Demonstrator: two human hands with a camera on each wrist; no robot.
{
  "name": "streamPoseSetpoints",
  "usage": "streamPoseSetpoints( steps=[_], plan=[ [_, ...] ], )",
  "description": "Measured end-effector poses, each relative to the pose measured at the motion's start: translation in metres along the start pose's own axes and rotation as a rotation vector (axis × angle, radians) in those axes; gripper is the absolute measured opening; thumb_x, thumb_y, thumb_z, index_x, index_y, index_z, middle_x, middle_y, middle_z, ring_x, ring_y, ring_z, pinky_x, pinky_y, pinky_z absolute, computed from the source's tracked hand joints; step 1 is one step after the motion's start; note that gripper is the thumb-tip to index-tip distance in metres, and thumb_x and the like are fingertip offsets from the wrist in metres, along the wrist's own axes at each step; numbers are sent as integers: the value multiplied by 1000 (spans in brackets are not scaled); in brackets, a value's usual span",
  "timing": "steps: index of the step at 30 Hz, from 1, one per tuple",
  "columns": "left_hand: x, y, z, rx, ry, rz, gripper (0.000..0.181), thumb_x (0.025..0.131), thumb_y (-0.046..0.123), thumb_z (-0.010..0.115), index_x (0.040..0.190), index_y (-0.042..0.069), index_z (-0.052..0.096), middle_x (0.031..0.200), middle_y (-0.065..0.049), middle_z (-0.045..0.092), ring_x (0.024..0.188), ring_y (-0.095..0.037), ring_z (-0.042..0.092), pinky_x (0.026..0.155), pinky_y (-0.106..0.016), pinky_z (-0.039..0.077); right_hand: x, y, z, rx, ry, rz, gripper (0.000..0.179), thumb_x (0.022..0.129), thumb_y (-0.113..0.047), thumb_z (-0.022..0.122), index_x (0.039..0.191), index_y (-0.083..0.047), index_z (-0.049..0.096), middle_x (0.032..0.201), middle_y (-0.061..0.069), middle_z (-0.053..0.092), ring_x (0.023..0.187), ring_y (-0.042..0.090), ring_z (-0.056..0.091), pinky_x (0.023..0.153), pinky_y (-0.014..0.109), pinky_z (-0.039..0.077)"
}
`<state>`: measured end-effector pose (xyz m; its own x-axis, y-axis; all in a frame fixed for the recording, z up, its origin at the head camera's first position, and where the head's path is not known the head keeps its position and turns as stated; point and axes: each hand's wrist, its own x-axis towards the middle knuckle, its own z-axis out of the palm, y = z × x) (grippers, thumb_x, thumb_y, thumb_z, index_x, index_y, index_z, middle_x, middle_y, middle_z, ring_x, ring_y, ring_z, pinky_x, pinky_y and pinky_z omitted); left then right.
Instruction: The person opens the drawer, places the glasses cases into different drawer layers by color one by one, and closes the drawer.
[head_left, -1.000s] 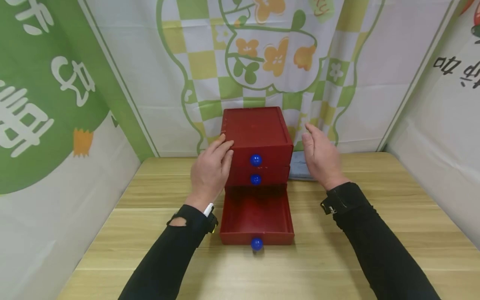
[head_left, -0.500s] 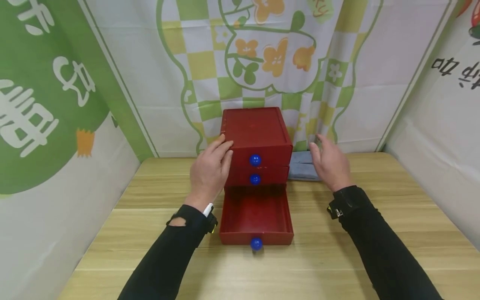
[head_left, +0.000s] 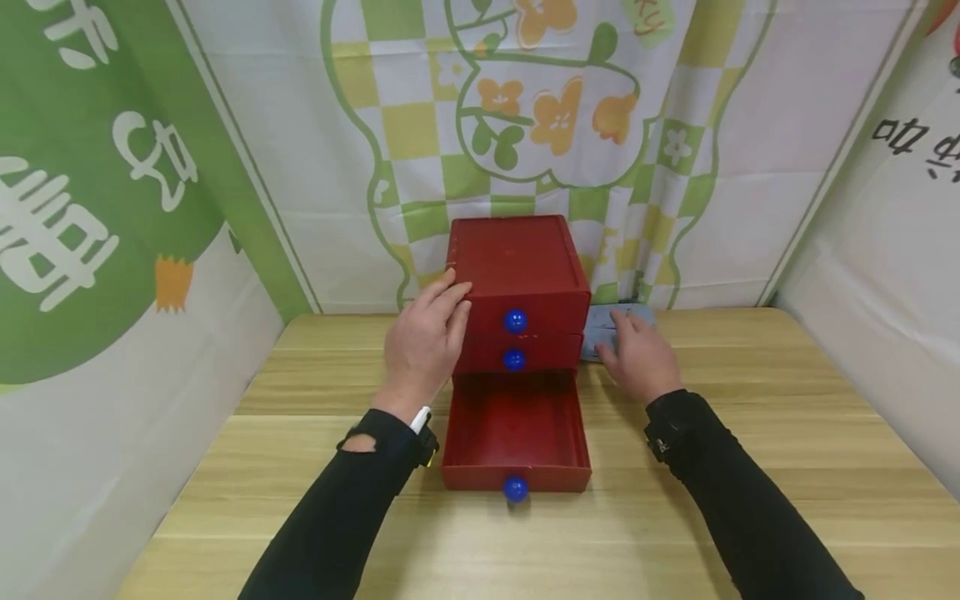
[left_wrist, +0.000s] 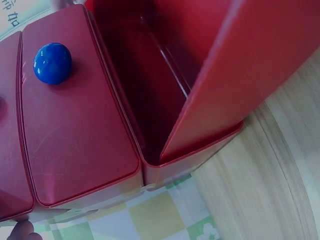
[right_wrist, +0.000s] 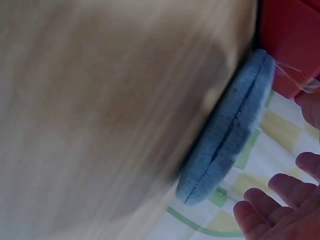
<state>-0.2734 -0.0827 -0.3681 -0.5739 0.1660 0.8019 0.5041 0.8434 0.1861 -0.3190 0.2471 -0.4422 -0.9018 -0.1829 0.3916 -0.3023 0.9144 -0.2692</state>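
Note:
A red three-drawer cabinet (head_left: 517, 254) stands at the back of the table, with round blue knobs. Its bottom drawer (head_left: 480, 478) is pulled out, and no object shows inside it. My left hand (head_left: 423, 342) rests against the cabinet's upper left edge with the fingers extended; fingertips (left_wrist: 22, 231) show at the cabinet's side in the left wrist view. To the right of the cabinet lies a folded, light-blue, fabric-like item (right_wrist: 227, 132) with a dark seam line along its edge. My right hand (head_left: 641, 358) hovers over it, fingers spread and partly covering it in the head view.
The wooden table (head_left: 315, 533) reaches forward and to both sides of the cabinet. A patterned curtain (head_left: 420, 133) hangs right behind it, with printed cloth walls at left and right. Clear plastic (right_wrist: 300, 77) shows by the cabinet in the right wrist view.
My right hand first shifts right, then comes down and back left toward the light-blue item. The left hand stays at the cabinet, and the bottom drawer stays out.

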Motion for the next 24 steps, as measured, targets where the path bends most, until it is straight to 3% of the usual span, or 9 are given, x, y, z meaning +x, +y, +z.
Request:
streamPoseSetpoints(
  steps=[7, 11, 19, 24],
  plan=[
    [0, 0, 1, 3, -3, 2, 34, 106, 28, 61, 134, 12, 72, 143, -9, 66, 122, -25, 70, 82, -40, 62, -1, 1, 15, -103, 14, -38, 63, 97, -28, 71, 148, 1, 51, 135, 32, 58, 113, 55, 63, 92, 66, 53],
    [-1, -1, 1, 5, -6, 5, 34, 106, 27, 61, 135, 12, 72, 143, -9, 66, 123, -24, 69, 83, -39, 62, -2, -2, 18, -146, 9, -34, 63, 95, -27, 74, 148, -1, 52, 135, 32, 58, 114, 55, 62, 95, 65, 52],
    [-2, -1, 2, -3, 9, 6, 32, 106, 25, 63, 133, 12, 73, 142, -9, 67, 122, -24, 70, 83, -40, 62, -9, -6, 19, -195, -115, -2, 58, 96, -27, 71, 147, -5, 56, 147, 28, 56, 129, 53, 55, 105, 68, 47],
    [-2, -1, 1, -6, 21, 12, 32, 105, 24, 65, 132, 11, 73, 141, -9, 67, 121, -24, 70, 82, -39, 62, -8, -11, 12, -205, -160, -2, 54, 96, -25, 70, 145, -6, 59, 142, 26, 60, 123, 55, 57, 100, 70, 48]
  ],
)
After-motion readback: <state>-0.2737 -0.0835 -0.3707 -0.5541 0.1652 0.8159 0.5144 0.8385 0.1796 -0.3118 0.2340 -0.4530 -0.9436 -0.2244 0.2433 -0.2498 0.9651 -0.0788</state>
